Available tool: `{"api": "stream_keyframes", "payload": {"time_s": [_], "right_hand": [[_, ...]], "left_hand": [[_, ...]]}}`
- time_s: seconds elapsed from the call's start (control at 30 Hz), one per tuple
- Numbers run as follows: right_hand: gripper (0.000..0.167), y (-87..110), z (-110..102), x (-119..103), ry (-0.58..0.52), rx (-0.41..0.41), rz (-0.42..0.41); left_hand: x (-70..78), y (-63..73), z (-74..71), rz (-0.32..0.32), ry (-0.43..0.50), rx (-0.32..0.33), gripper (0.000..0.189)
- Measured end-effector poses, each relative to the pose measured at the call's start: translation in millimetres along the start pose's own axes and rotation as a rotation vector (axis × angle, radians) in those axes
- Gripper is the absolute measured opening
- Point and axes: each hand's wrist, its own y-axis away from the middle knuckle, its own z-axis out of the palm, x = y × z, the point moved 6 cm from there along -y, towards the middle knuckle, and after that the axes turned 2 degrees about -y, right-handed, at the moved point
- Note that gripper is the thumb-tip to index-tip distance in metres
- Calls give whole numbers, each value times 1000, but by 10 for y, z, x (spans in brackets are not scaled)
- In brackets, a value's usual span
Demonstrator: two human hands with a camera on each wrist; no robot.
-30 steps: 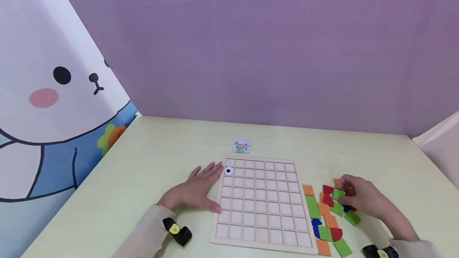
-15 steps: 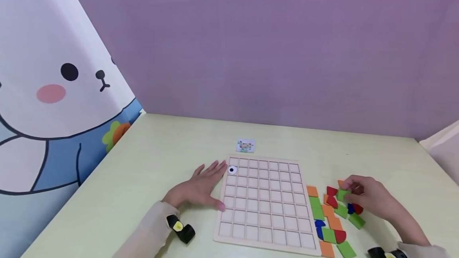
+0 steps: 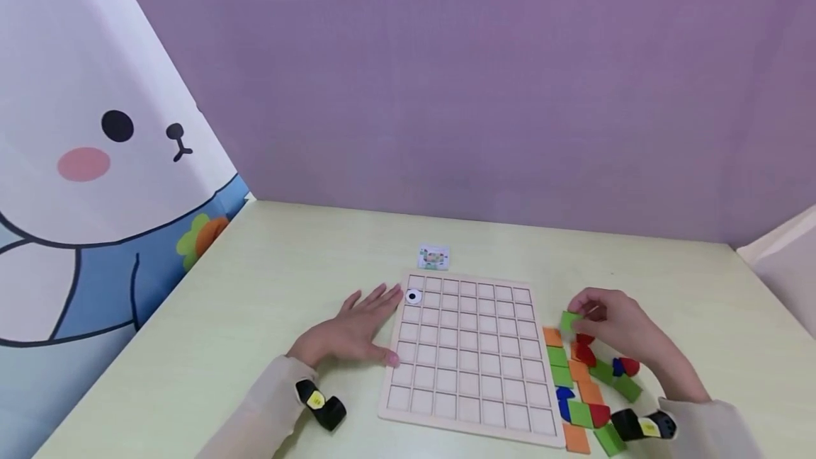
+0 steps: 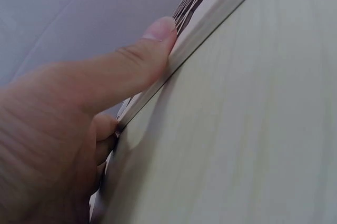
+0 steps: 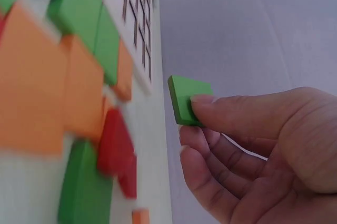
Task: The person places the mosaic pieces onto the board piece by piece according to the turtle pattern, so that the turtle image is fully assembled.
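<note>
My right hand pinches a green square tile between thumb and fingers, held up above the loose pieces to the right of the grid board. The board is pale wood with rows of recessed square cells. One round white piece with a black dot, like an eye, sits near its upper left corner. My left hand lies with fingers spread along the board's left edge; its thumb rests on the rim there.
Orange tiles, green tiles, red rounded pieces and blue pieces lie scattered along the board's right side, some overlapping. A small printed card lies beyond the board's far edge. A purple backdrop rises behind the table.
My right hand has lifted the green tile from the scattered pieces and moved left with it, towards the board. The left hand stays at the board's edge.
</note>
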Motion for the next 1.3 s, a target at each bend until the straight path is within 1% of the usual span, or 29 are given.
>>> {"api": "stream_keyframes", "payload": {"time_s": [0.27,0.53,0.63,0.8,1.03,1.2,1.3], "right_hand": [[14,-106,93,-236,-28,0,-35],[11,-214,184,-445,-67,-3,-85],[11,-259,226,-506,-85,-13,-89],[11,-319,286,-600,-120,-31,-117],[11,-437,417,-667,-173,-63,-144],[11,-528,522,-757,-205,-75,-203],[11,-571,590,-813,-217,-90,-219]], "left_hand": [[0,2,-25,23,26,18,110],[-1,-12,-33,26,51,24,112],[3,-19,-34,29,56,27,111],[17,-26,-29,32,81,35,112],[2,-80,-1,20,92,35,113],[-1,-90,-4,20,105,46,113],[8,-89,-5,25,117,47,112]]}}
